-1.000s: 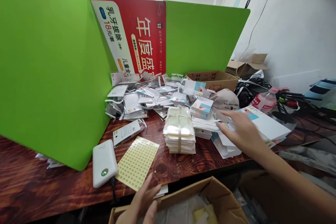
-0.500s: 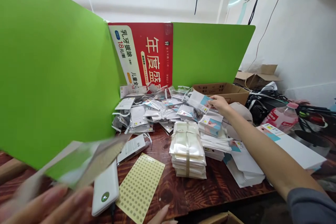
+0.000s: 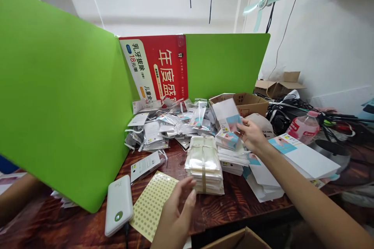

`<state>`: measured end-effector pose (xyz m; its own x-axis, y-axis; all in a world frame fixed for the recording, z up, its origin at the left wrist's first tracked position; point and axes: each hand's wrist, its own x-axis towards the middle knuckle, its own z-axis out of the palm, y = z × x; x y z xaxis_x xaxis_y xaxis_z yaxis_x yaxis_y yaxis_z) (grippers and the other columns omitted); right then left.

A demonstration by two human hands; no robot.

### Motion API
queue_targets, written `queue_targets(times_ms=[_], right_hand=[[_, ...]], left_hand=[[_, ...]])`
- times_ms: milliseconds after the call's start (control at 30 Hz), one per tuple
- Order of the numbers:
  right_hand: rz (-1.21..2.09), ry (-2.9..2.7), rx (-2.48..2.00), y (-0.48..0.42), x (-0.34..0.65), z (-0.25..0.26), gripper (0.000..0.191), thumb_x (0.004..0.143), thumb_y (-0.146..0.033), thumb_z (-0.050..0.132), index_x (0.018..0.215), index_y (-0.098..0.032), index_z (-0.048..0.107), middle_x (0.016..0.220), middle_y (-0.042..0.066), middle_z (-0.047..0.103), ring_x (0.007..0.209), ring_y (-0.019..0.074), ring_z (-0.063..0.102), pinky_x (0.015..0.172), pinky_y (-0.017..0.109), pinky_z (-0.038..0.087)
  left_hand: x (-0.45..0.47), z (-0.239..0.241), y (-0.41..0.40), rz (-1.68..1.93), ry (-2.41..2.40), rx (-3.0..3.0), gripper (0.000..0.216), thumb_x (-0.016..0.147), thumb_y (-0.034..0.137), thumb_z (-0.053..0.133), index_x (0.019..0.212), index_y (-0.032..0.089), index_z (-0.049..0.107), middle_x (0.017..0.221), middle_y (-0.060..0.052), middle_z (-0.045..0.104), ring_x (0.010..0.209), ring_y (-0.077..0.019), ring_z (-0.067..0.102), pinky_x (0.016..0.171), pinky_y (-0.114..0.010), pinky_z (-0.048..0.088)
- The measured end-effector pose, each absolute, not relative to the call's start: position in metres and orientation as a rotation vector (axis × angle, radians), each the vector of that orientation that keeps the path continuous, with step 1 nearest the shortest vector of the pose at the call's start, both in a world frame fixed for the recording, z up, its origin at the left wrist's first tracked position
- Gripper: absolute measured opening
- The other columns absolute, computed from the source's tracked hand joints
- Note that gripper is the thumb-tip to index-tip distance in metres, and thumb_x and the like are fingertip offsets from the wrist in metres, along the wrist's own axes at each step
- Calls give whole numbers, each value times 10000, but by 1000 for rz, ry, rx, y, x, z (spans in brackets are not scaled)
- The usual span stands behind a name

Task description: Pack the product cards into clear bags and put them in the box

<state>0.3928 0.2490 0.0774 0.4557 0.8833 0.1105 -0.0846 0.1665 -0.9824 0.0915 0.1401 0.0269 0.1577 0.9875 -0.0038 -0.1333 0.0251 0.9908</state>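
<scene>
My right hand (image 3: 253, 135) reaches across the wooden table (image 3: 73, 229) and pinches a white packet with a blue and pink picture (image 3: 227, 117), lifted above a stack of similar small packets (image 3: 233, 151). My left hand (image 3: 175, 214) hovers low near the front edge, fingers loosely apart and empty, just in front of a banded bundle of clear bags (image 3: 203, 163) and beside a yellow dotted sticker sheet (image 3: 152, 204).
A heap of bagged packets (image 3: 166, 124) lies against green dividers (image 3: 58, 101) and a red poster (image 3: 157, 66). A white power bank (image 3: 118, 204), open cardboard boxes (image 3: 248, 103), a cap (image 3: 260, 122), a pink bottle (image 3: 304, 126), white flat boxes (image 3: 306, 157). Another person's arm (image 3: 17, 198) at left.
My right hand has drawn the white packet back from the heap and raised it. The blurred bags in front of the camera at left are gone; my left hand now shows near the bundle.
</scene>
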Motion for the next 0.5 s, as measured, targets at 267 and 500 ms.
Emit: queue_targets(times_ms=[267,500], right_hand=[[1199,-1298,-1053,177,265,35,369,847,-534,644,918,-194,520,914,50,673,843,210,672,766,355,548],[1049,-2048,-1236,194,194,25,309,957,-386,537,773,-160,640,772,23,655,762,180,613,749,324,494]], left_hand=[[86,44,183,1174,782,858,697,826,374,734,1410,168,414,1382,-209,585,1289,-340,548,1047,-447,465],[-1,13,149,1356,1003,453,660,567,304,914,1144,148,635,894,-95,801,868,-358,755,744,-412,626]])
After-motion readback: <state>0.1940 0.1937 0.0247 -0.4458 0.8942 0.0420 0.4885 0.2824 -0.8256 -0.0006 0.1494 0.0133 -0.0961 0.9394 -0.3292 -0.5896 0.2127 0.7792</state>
